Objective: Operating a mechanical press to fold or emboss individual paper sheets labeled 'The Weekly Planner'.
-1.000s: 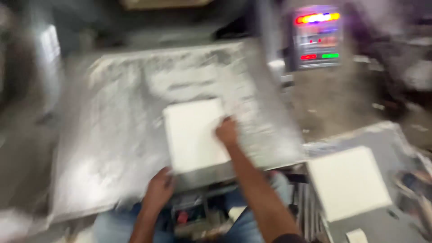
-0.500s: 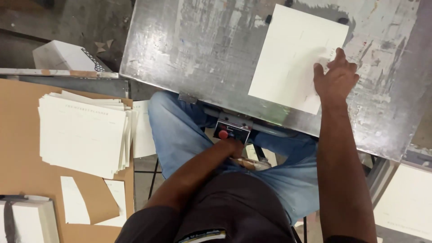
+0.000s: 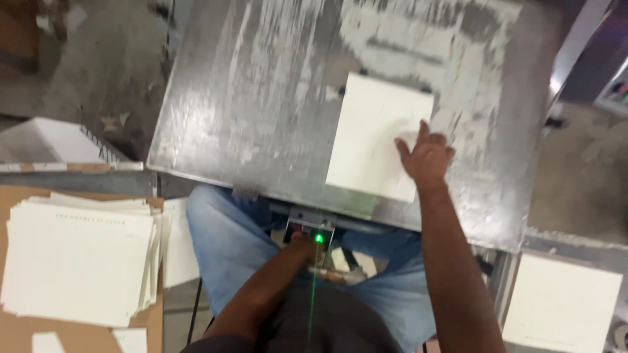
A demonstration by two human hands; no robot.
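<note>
Right hand [image 3: 425, 157] rests flat, fingers spread, on the cream sheet [image 3: 376, 145] lying on the metal worktop [image 3: 248, 111]; no clench. Left hand [image 3: 302, 247] reaches the control box [image 3: 313, 225] under the edge, green light lit; its grip can't be told. Big stack [image 3: 78, 261] left, small pile [image 3: 562, 304] right.

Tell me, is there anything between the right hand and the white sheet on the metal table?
Nothing visible. The right hand lies flat on the right edge of the white sheet on the metal table. The left hand is below the table edge, at a box with a green light.
</note>
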